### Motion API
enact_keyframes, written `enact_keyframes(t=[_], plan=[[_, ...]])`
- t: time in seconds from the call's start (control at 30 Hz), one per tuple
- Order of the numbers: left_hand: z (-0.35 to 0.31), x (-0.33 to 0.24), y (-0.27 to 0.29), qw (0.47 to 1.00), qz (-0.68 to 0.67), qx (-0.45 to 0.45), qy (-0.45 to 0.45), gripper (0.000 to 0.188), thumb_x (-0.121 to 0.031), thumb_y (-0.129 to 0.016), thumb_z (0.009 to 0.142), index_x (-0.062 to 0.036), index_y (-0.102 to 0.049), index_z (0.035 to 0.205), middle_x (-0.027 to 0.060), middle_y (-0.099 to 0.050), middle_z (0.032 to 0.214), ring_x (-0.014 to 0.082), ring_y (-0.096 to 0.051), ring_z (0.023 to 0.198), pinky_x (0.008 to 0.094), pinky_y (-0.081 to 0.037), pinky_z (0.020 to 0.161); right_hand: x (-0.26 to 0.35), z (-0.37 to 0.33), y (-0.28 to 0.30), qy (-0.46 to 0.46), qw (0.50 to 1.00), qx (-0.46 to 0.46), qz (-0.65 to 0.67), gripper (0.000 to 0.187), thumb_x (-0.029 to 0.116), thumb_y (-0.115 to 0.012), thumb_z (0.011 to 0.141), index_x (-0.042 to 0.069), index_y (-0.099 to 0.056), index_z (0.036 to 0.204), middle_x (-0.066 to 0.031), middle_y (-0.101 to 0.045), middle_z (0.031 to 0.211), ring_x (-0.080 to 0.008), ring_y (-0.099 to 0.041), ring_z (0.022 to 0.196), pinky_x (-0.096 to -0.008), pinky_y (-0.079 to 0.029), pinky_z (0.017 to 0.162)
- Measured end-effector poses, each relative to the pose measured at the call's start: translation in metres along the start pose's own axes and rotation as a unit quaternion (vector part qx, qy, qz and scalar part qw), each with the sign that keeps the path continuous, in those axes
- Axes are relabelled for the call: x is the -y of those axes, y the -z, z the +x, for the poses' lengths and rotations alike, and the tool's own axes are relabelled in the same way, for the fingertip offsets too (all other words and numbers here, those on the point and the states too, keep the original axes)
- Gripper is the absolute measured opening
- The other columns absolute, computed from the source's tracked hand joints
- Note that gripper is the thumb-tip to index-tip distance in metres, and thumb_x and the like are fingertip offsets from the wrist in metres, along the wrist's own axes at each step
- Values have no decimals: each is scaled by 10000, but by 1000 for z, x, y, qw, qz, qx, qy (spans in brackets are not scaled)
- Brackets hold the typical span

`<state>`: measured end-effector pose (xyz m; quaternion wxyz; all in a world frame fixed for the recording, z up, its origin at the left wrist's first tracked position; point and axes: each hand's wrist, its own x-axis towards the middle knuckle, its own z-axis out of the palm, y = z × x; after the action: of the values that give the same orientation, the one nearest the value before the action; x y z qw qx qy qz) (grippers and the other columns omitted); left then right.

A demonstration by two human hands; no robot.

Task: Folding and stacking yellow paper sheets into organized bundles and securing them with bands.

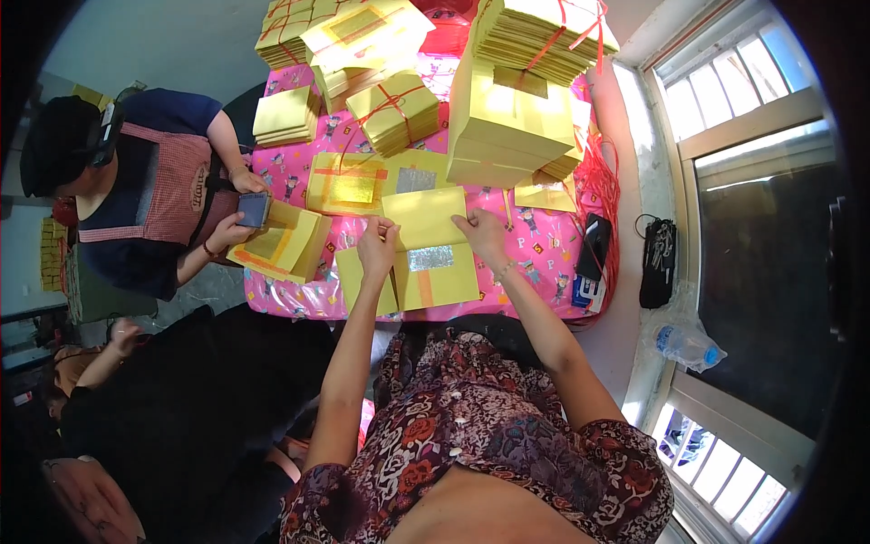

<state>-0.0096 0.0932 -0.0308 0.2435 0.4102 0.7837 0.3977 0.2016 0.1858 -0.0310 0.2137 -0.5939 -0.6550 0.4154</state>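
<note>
Fingers of left hand and right hand are pinching the yellow sheet atop the paper stack.

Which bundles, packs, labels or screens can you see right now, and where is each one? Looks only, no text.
Tied bundles: far side of table, yellow paper stacks bound with red string.
Large stack: far right, tall yellow block.
Phone: in a co-worker's hands, left of table; dark rectangle.
Water bottle: window ledge at right, clear, blue label.
Small carton: table's right edge, blue and white.
Yellow sheet: under left hand and right hand.
</note>
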Motion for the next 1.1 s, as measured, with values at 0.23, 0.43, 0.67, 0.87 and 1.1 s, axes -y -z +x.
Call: enact_keyframes(t=[0.23,0.43,0.67,0.87,1.1], plan=[[-6,-21,0,980,150,-69,-111,112,-125,-667,808,-56,-611,876,127,-587,859,312,-613,750,419,-487,652,4,1,4,-2,999,0,-41,380,394,-710,774,23,-638,735,-131,-636,647,-280,-616,572,-395,-454,530],[-12,-26,-12,993,102,-2,-64,156,-107,-639,817,-46,-615,959,134,-588,900,319,-588,857,421,-484,749,8,0,5,-2,999,5,-49,377,402,-714,768,30,-650,750,-129,-645,656,-277,-629,586,-395,-465,541],[-29,-37,-14,979,145,5,-146,413,-157,-698,789,-31,-499,1129,177,-512,1025,370,-525,962,435,-446,828,12,-2,9,-4,999,3,-53,397,389,-726,785,10,-617,740,-123,-640,648,-223,-615,570,-361,-466,535],[-32,-33,-16,980,159,-1,-119,457,-179,-734,766,-36,-507,1136,172,-511,1022,364,-526,956,435,-446,820,46,-27,13,208,954,-182,-119,249,250,-707,784,70,-563,878,-107,-603,783,-288,-617,754,-409,-484,619],[-34,-36,-19,981,142,-7,-132,460,-173,-736,768,-42,-506,1145,176,-508,1015,365,-523,952,437,-439,822,21,-40,-17,287,947,-19,-146,191,156,-693,764,74,-539,841,-89,-565,771,-288,-592,753,-410,-482,641]])
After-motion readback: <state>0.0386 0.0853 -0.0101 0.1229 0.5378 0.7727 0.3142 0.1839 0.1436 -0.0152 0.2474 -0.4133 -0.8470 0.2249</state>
